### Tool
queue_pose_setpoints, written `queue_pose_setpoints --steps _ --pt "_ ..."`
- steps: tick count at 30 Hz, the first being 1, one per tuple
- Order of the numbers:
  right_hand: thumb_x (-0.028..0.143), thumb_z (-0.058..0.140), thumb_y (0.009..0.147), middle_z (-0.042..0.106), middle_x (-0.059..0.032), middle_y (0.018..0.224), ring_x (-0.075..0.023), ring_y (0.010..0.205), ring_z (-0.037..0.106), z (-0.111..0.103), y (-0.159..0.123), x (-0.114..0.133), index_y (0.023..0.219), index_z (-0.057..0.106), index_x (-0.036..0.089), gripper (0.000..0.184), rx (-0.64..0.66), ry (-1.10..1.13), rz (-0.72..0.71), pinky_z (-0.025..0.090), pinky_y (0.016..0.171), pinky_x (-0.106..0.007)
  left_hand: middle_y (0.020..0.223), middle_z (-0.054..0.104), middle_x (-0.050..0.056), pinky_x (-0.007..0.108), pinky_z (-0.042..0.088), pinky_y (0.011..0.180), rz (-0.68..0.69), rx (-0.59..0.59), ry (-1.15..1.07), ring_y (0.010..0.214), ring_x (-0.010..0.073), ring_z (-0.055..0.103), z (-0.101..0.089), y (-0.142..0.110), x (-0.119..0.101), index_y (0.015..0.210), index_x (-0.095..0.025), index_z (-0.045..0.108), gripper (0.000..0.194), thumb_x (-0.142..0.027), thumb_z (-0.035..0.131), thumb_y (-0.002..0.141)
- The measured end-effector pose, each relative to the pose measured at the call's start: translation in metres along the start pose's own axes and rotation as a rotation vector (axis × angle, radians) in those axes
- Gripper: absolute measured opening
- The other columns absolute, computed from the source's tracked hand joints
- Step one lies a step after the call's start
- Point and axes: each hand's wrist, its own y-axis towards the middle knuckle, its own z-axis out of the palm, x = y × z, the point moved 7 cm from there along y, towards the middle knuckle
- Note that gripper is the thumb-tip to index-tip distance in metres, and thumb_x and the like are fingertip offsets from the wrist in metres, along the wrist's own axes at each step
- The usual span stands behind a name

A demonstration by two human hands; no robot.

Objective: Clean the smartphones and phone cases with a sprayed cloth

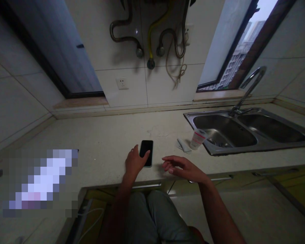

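Observation:
A black phone (146, 150) lies flat on the pale countertop (101, 142), screen dark. My left hand (134, 162) rests on the phone's near left edge, fingers spread over it, not wrapped round it. My right hand (181, 167) hovers just right of the phone near the counter's front edge, fingers loosely extended toward it and holding nothing.
A double steel sink (246, 130) with a curved tap (249, 86) fills the right of the counter. A white cup with a red band (198, 139) and a folded paper (183, 145) sit by its left rim. Hoses (152, 37) and a socket (122, 83) are on the back wall.

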Motion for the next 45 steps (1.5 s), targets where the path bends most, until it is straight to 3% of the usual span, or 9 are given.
queue_pose_setpoints --steps 3,7,9,15,19,26,32,38,45 --pt "0.040 0.073 0.083 0.074 -0.0058 0.093 -0.0180 0.081 0.068 -0.014 0.030 -0.006 0.112 0.072 0.020 0.034 -0.112 0.045 -0.016 0.052 0.076 -0.033 0.123 0.060 0.026 0.044 0.048 0.088 0.000 0.065 0.151 0.116 0.0397 0.058 0.012 0.019 -0.028 0.137 -0.009 0.047 0.085 -0.064 0.065 0.074" --pt "0.047 0.078 0.072 0.062 0.0014 0.058 -0.0104 0.051 0.051 -0.054 0.067 -0.058 0.074 0.069 0.017 0.032 -0.430 0.096 0.125 0.039 0.050 -0.024 0.119 0.060 0.027 0.044 0.049 0.086 -0.032 0.157 0.131 0.111 0.0397 0.061 0.028 0.035 -0.037 0.126 -0.008 0.052 0.076 -0.054 0.072 0.068" --pt "0.049 0.080 0.069 0.059 0.0026 0.057 -0.0091 0.048 0.047 -0.066 0.073 -0.079 0.075 0.067 0.017 0.035 -0.503 0.201 0.190 0.034 0.047 -0.023 0.118 0.061 0.026 0.043 0.049 0.086 -0.043 0.160 0.052 0.110 0.0383 0.062 0.030 0.039 -0.035 0.123 -0.010 0.051 0.074 -0.051 0.073 0.066" --pt "0.056 0.080 0.069 0.062 0.0009 0.061 -0.0101 0.051 0.049 -0.065 0.071 -0.087 0.082 0.069 0.017 0.043 -0.463 0.282 0.130 0.038 0.051 -0.025 0.111 0.067 0.015 0.035 0.049 0.083 -0.015 0.079 -0.339 0.101 0.0265 0.065 0.029 0.045 -0.040 0.116 -0.016 0.052 0.060 -0.038 0.077 0.066" --pt "0.061 0.078 0.071 0.063 0.0001 0.064 -0.0109 0.053 0.052 -0.061 0.070 -0.088 0.086 0.070 0.017 0.046 -0.448 0.311 0.110 0.040 0.053 -0.025 0.108 0.068 0.011 0.032 0.050 0.080 -0.132 0.053 -0.677 0.095 0.0216 0.066 0.044 0.055 -0.043 0.115 -0.017 0.054 0.064 -0.037 0.083 0.062" --pt "0.062 0.077 0.073 0.066 -0.0012 0.071 -0.0119 0.057 0.057 -0.060 0.070 -0.086 0.090 0.070 0.019 0.048 -0.440 0.343 0.102 0.042 0.054 -0.025 0.070 0.065 -0.001 0.025 0.048 0.059 -0.272 0.256 -1.290 0.058 0.0122 0.059 0.074 0.063 -0.047 0.092 -0.016 0.057 0.061 -0.040 0.091 0.047" --pt "0.064 0.075 0.074 0.070 -0.0028 0.076 -0.0127 0.062 0.061 -0.053 0.069 -0.079 0.092 0.071 0.018 0.049 -0.400 0.266 0.073 0.046 0.059 -0.026 0.051 0.047 -0.007 0.021 0.032 0.044 -0.258 0.496 -1.396 0.041 0.0065 0.042 0.072 0.054 -0.052 0.071 -0.019 0.051 0.051 -0.056 0.083 0.056" --pt "0.063 0.074 0.076 0.070 -0.0033 0.076 -0.0134 0.062 0.061 -0.054 0.068 -0.079 0.093 0.071 0.018 0.049 -0.398 0.267 0.071 0.046 0.061 -0.027 0.050 0.035 -0.011 0.020 0.023 0.039 -0.223 0.638 -1.417 0.038 0.0047 0.033 0.078 0.052 -0.054 0.075 -0.021 0.049 0.046 -0.055 0.077 0.062" --pt "0.065 0.072 0.077 0.069 -0.0036 0.076 -0.0133 0.061 0.060 -0.055 0.068 -0.078 0.092 0.070 0.018 0.049 -0.404 0.266 0.067 0.047 0.061 -0.028 0.051 0.034 -0.012 0.019 0.022 0.037 -0.228 0.616 -1.405 0.037 0.0043 0.031 0.074 0.047 -0.051 0.077 -0.021 0.047 0.043 -0.050 0.076 0.064"
